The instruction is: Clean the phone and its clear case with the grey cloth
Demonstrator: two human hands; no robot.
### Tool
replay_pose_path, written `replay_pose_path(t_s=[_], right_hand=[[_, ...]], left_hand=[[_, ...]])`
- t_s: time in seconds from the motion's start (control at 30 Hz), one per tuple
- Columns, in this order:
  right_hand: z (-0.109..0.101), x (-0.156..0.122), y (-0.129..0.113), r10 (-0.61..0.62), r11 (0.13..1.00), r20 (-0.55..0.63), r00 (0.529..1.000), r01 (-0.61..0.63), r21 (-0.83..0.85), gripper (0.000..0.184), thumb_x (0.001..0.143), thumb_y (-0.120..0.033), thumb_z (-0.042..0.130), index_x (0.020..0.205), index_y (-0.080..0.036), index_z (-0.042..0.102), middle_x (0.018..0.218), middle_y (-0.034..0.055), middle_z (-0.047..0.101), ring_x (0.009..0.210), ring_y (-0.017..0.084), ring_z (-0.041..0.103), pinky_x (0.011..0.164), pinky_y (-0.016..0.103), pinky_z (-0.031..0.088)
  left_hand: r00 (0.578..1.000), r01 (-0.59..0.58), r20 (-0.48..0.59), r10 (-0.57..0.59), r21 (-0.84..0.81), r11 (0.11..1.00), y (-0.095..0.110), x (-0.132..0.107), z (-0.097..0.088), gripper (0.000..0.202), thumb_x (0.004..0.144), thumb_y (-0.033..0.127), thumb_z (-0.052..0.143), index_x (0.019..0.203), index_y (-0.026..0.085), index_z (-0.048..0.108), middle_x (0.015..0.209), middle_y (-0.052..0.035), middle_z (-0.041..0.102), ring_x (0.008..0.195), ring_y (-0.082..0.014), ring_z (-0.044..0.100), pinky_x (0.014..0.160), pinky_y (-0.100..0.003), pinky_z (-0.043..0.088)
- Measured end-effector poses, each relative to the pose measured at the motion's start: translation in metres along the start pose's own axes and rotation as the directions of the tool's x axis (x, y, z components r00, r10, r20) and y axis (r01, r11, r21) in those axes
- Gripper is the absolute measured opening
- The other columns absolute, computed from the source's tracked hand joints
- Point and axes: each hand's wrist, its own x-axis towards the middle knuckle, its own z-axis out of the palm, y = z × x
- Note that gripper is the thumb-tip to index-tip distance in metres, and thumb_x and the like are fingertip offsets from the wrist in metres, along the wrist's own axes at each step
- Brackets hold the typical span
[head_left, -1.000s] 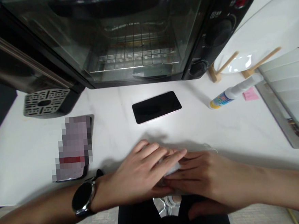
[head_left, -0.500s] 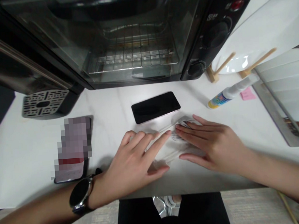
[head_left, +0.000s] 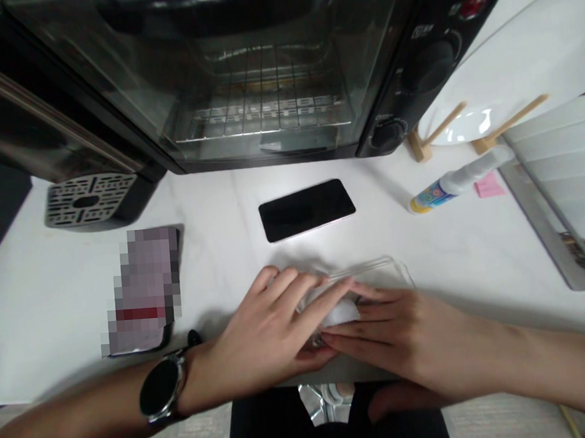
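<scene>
My left hand (head_left: 275, 330), with a black watch on its wrist, lies flat with fingers stretched over a clear phone case (head_left: 371, 271) near the white counter's front edge. My right hand (head_left: 398, 335) presses a small white cloth (head_left: 340, 314) onto the same case with straight fingers; its thumb hangs below the counter edge. The fingertips of both hands meet over the cloth. A black phone (head_left: 306, 209) lies face up just beyond them.
A black toaster oven (head_left: 262, 67) fills the back of the white counter (head_left: 475, 246). A second phone (head_left: 144, 289) lies at the left, a spray bottle (head_left: 457, 181) and pink note (head_left: 489, 184) at the right, a white plate (head_left: 522, 63) on a wooden rack behind.
Both hands slid forward over the case toward the black phone, then drew back to the counter's front edge. The far rim of the clear case now shows beyond the fingers.
</scene>
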Motion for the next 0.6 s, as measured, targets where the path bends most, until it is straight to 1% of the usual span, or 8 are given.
replay_pose_path(t_s=[0.1,0.2,0.23,0.3,0.37,0.47,0.53,0.6], right_hand=[[-0.012,-0.004,0.009,0.081,0.988,-0.067,0.994,-0.089,-0.129,0.051,0.104,-0.049,0.061,0.138,-0.012,0.067,0.121,0.0081,0.081,0.112,0.019,0.078,0.129,0.044,0.040],[-0.025,-0.007,0.022,0.182,0.917,-0.188,0.965,-0.236,-0.322,0.038,0.105,-0.046,0.059,0.125,-0.017,0.074,0.118,0.0062,0.082,0.104,0.021,0.080,0.123,0.048,0.048],[-0.028,-0.008,0.026,0.201,0.887,-0.217,0.955,-0.272,-0.374,0.040,0.105,-0.048,0.058,0.124,-0.017,0.075,0.119,0.0074,0.081,0.105,0.023,0.080,0.122,0.050,0.049],[-0.029,-0.008,0.030,0.210,0.846,-0.234,0.949,-0.296,-0.443,0.052,0.104,-0.057,0.056,0.126,-0.013,0.074,0.122,0.0121,0.080,0.108,0.028,0.079,0.120,0.053,0.051],[-0.026,-0.007,0.029,0.191,0.857,-0.194,0.962,-0.260,-0.445,0.065,0.102,-0.063,0.056,0.132,-0.007,0.070,0.128,0.0167,0.077,0.115,0.031,0.077,0.117,0.053,0.053],[-0.016,-0.003,0.020,0.121,0.937,-0.084,0.989,-0.142,-0.319,0.073,0.101,-0.066,0.056,0.139,-0.004,0.065,0.136,0.0176,0.073,0.124,0.031,0.072,0.116,0.051,0.054],[-0.010,0.000,0.013,0.062,0.980,0.009,0.998,-0.059,-0.192,0.080,0.098,-0.070,0.056,0.144,-0.004,0.060,0.142,0.0163,0.069,0.134,0.030,0.066,0.122,0.050,0.048],[-0.005,0.002,0.007,0.032,0.995,0.102,0.994,-0.023,-0.095,0.087,0.095,-0.075,0.057,0.149,-0.006,0.056,0.150,0.0139,0.064,0.143,0.030,0.058,0.129,0.048,0.038]], left_hand=[[0.995,0.090,-0.052,-0.087,0.044,0.995,-0.005,0.001,0.000,0.069,0.102,0.051,0.062,0.159,0.016,0.044,0.131,-0.0112,0.068,0.113,-0.0295,0.061,0.094,-0.044,0.041],[0.989,0.118,-0.107,-0.106,0.115,0.986,-0.009,0.001,-0.001,0.069,0.101,0.050,0.063,0.158,0.015,0.045,0.127,-0.0124,0.070,0.107,-0.0303,0.062,0.088,-0.043,0.039],[0.989,0.111,-0.109,-0.098,0.126,0.986,-0.010,0.001,0.000,0.069,0.101,0.050,0.063,0.157,0.015,0.045,0.128,-0.0127,0.070,0.106,-0.0302,0.062,0.088,-0.043,0.039],[0.991,0.080,-0.112,-0.068,0.114,0.990,-0.010,0.000,0.000,0.070,0.101,0.052,0.063,0.158,0.015,0.045,0.129,-0.0129,0.070,0.107,-0.0298,0.062,0.089,-0.043,0.039],[0.993,0.057,-0.106,-0.048,0.082,0.995,-0.008,-0.001,0.001,0.073,0.101,0.056,0.063,0.158,0.014,0.044,0.130,-0.0128,0.070,0.108,-0.0296,0.062,0.092,-0.044,0.039],[0.995,0.006,-0.095,-0.002,0.048,0.999,-0.005,-0.003,0.003,0.075,0.101,0.059,0.061,0.158,0.014,0.043,0.132,-0.0123,0.070,0.111,-0.0283,0.061,0.096,-0.044,0.039],[0.996,-0.042,-0.082,0.046,0.046,0.998,-0.002,-0.003,0.004,0.073,0.103,0.060,0.059,0.158,0.015,0.043,0.129,-0.0108,0.072,0.111,-0.0264,0.061,0.095,-0.042,0.039],[0.996,-0.067,-0.052,0.069,0.046,0.997,0.000,-0.003,0.004,0.072,0.104,0.058,0.057,0.160,0.016,0.042,0.127,-0.0087,0.072,0.109,-0.0246,0.061,0.093,-0.041,0.039]])
